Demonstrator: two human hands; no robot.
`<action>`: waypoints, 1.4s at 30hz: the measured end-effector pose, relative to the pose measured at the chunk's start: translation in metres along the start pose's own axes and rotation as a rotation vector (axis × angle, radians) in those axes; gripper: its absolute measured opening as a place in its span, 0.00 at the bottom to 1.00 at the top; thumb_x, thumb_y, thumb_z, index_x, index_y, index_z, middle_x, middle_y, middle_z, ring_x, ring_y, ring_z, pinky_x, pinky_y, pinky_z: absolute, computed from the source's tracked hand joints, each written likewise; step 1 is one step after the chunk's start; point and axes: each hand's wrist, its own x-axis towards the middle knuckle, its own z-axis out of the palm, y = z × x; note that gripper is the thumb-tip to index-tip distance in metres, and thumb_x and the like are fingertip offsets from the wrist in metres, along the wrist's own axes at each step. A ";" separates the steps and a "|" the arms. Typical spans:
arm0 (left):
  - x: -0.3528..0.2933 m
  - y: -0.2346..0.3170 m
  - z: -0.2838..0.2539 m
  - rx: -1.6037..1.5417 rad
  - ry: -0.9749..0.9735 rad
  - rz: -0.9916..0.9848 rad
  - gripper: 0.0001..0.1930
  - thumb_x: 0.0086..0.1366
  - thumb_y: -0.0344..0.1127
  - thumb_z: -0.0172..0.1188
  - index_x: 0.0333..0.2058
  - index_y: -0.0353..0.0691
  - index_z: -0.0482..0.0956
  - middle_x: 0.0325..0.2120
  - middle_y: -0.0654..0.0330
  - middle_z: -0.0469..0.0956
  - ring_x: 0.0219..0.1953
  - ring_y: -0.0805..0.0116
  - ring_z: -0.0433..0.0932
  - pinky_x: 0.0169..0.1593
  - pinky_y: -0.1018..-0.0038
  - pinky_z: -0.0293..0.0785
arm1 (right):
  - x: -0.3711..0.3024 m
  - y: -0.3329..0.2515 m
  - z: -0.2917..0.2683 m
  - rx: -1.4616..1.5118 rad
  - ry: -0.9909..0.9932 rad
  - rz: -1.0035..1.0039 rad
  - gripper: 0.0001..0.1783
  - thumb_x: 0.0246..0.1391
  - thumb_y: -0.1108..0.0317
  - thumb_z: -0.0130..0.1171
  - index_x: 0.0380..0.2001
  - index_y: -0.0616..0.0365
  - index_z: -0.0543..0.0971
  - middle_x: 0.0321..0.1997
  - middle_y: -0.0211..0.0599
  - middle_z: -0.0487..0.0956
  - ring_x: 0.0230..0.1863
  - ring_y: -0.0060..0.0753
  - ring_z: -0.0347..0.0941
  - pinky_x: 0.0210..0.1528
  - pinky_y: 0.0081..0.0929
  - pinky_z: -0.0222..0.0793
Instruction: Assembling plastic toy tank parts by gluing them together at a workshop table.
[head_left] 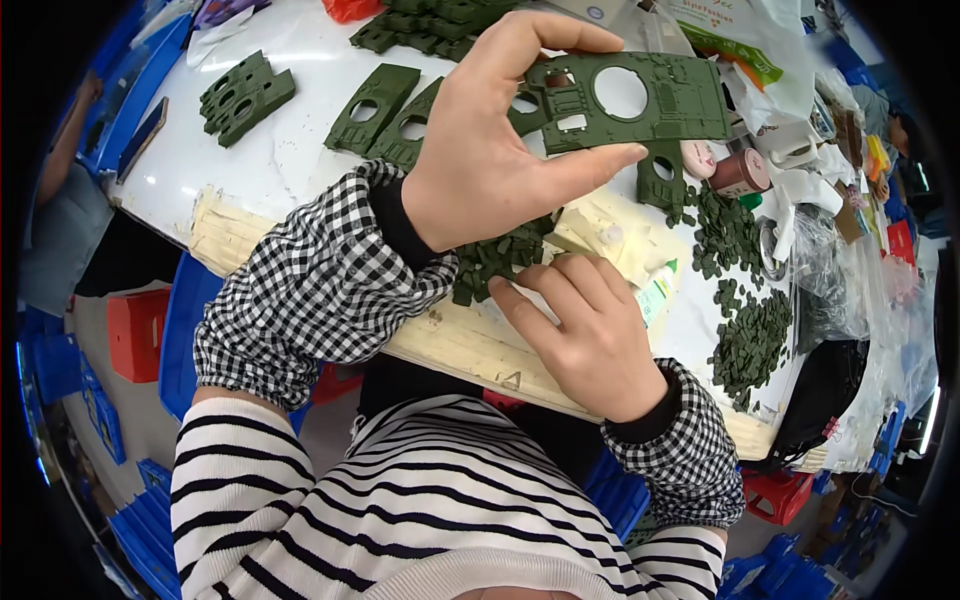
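Note:
My left hand (500, 140) holds up a dark green plastic model tank hull top (680, 100), pinched at its left end between thumb and fingers. The hull top has one large round hole and smaller openings. Below it, my right hand (590, 330) is at a pile of small green plastic parts (500, 260) by the near table edge. Its fingers are bent down, and their tips are partly hidden among the parts. A small white glue bottle with a green tip (655, 290) lies just beyond the right hand.
More hull tops (370, 108) lie behind my left hand, with one green piece (247, 97) at the far left. Two heaps of small green parts (750, 345) spread on the right, near a brown-red jar (740, 173) and plastic bags (830, 290). A person (65, 210) is at the left.

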 end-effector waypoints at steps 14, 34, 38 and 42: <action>0.001 0.002 -0.004 -0.125 0.017 -0.182 0.30 0.56 0.28 0.72 0.54 0.34 0.67 0.44 0.57 0.75 0.45 0.75 0.77 0.49 0.77 0.75 | -0.003 -0.005 0.008 -0.176 -0.116 -0.093 0.12 0.43 0.69 0.57 0.32 0.64 0.79 0.30 0.34 0.72 0.36 0.33 0.70 0.37 0.26 0.67; 0.004 0.011 0.007 -0.126 0.100 -0.206 0.30 0.54 0.30 0.74 0.52 0.34 0.69 0.43 0.58 0.76 0.45 0.74 0.76 0.51 0.76 0.73 | -0.007 -0.005 -0.008 -0.054 0.037 -0.025 0.17 0.43 0.72 0.60 0.39 0.66 0.81 0.35 0.38 0.79 0.35 0.34 0.76 0.37 0.26 0.74; -0.001 -0.018 -0.006 0.004 -0.062 0.072 0.31 0.52 0.27 0.76 0.53 0.34 0.71 0.44 0.60 0.77 0.46 0.75 0.77 0.52 0.76 0.75 | -0.003 0.008 -0.036 0.174 0.225 0.073 0.15 0.39 0.76 0.63 0.36 0.65 0.83 0.34 0.39 0.81 0.34 0.36 0.78 0.35 0.27 0.75; 0.000 -0.008 -0.005 0.009 -0.263 0.063 0.37 0.51 0.25 0.76 0.58 0.34 0.68 0.50 0.59 0.74 0.53 0.72 0.73 0.59 0.74 0.69 | -0.014 0.030 -0.072 0.099 0.508 0.316 0.15 0.45 0.87 0.66 0.38 0.66 0.84 0.36 0.43 0.83 0.34 0.34 0.79 0.35 0.24 0.75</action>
